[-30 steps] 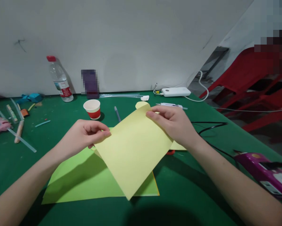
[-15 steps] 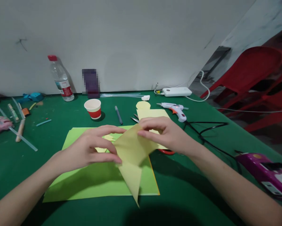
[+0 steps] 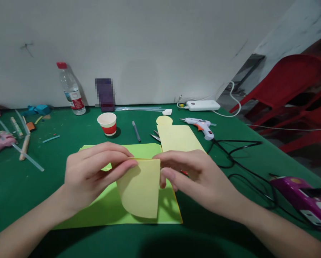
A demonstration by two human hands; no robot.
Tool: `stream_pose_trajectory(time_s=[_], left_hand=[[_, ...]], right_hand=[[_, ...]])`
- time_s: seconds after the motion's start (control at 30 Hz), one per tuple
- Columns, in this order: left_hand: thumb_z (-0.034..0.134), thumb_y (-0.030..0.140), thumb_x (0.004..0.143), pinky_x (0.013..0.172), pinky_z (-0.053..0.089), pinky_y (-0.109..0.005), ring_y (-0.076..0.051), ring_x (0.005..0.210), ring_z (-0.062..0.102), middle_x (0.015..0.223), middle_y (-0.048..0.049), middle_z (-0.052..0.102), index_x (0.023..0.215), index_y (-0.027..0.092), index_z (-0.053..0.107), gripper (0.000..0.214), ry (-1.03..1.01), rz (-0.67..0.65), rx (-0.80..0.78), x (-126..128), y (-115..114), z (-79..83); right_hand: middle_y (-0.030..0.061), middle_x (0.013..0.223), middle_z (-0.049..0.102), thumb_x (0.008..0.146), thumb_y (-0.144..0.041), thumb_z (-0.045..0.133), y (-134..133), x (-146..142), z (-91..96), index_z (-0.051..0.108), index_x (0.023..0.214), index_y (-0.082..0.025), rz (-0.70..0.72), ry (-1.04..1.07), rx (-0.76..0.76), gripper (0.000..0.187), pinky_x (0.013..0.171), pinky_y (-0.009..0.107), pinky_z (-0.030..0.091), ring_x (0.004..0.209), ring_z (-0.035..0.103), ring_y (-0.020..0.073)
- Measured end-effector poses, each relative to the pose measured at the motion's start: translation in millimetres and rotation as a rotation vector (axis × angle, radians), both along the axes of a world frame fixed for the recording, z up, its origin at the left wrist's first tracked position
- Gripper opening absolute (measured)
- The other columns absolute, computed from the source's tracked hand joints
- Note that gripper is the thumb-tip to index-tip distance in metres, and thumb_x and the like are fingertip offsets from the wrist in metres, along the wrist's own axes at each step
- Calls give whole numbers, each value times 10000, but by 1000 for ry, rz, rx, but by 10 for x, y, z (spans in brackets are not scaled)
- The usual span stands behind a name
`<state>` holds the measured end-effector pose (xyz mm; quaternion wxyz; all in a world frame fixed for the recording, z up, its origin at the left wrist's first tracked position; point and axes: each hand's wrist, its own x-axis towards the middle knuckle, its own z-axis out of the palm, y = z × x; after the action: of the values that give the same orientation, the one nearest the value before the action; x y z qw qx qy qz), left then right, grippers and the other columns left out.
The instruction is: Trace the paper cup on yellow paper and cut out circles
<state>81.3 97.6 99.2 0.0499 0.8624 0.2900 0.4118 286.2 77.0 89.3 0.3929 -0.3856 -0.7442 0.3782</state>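
Observation:
My left hand pinches a pale yellow piece of paper at its top edge, thumb in front. The paper hangs upright, curved along its left and lower side. At its right edge is my right hand, thumb and fingers apart; whether a fingertip touches the paper I cannot tell. Below lie light green sheets with an orange edge showing. Another pale yellow sheet lies behind my right hand, partly over scissors. A yellow paper circle lies beyond it.
A paper cup, a pen, a water bottle and a dark phone are at the back. On the right are a glue gun with a black cord, a white power bank and a purple power strip.
The yellow paper has gone from a slanted, pointed hang to an upright one with a curved lower side. My left hand has moved to its top edge; my right hand has come down and loosened its pinch.

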Motion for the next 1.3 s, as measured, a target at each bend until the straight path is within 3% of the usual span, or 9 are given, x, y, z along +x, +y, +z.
stream_pose_trajectory(time_s=[0.1, 0.2, 0.27, 0.37, 0.43, 0.67, 1.1, 1.3], left_hand=[[658, 98, 734, 621, 514, -139, -83, 684, 619, 771, 5, 666, 816, 167, 605, 120, -86, -75, -32, -3, -24, -35], [701, 184, 702, 692, 550, -192, -135, 788, 650, 895, 0, 681, 1039, 209, 555, 367, -213, -157, -315, 40, -61, -64], [712, 172, 678, 638, 543, -157, -128, 740, 656, 862, 17, 690, 1001, 215, 574, 354, -220, -160, -419, 88, -91, -65], [678, 105, 684, 466, 454, -78, -53, 505, 584, 631, 71, 658, 774, 200, 615, 146, -194, -83, -352, 143, -139, -46], [657, 96, 704, 431, 420, -70, -35, 444, 541, 564, 88, 635, 735, 200, 611, 118, -192, -49, -323, 154, -166, -31], [665, 122, 705, 427, 410, -62, -28, 448, 547, 581, 99, 651, 728, 203, 611, 100, -172, -31, -294, 137, -212, -20], [666, 143, 704, 417, 423, -95, -46, 458, 570, 571, 85, 652, 721, 202, 630, 72, -166, -26, -300, 135, -201, -19], [664, 148, 709, 403, 413, -99, -52, 450, 567, 555, 77, 645, 704, 195, 621, 64, -154, -20, -293, 138, -195, -26]], right_hand=[[-15, 535, 636, 746, -124, 590, -28, -45, 4, 661, 723, -124, -131, 47, 112, 74, 447, 133, 462, 459, 564, 75], [-16, 547, 660, 737, -74, 596, -60, -51, 10, 667, 695, -132, -172, 13, 245, 100, 443, 121, 461, 453, 576, 67], [-17, 553, 665, 734, -63, 601, -80, -39, 20, 669, 704, -132, -178, 1, 308, 101, 441, 119, 460, 451, 579, 64], [-31, 536, 656, 725, -36, 599, -105, -26, 38, 668, 718, -132, -181, 6, 355, 119, 439, 96, 455, 433, 572, 47], [-40, 527, 652, 717, -21, 595, -122, -31, 52, 666, 722, -139, -188, 8, 375, 138, 444, 85, 457, 429, 573, 42], [-25, 481, 633, 730, -39, 578, -169, -59, 85, 662, 672, -129, -213, -41, 434, 136, 420, 112, 443, 392, 559, 52], [-20, 479, 632, 736, -43, 558, -164, -57, 75, 661, 665, -141, -206, -26, 397, 159, 410, 137, 452, 387, 561, 68], [-33, 497, 652, 724, -51, 576, -150, -53, 85, 674, 683, -161, -187, 9, 310, 154, 393, 120, 457, 375, 558, 60]])
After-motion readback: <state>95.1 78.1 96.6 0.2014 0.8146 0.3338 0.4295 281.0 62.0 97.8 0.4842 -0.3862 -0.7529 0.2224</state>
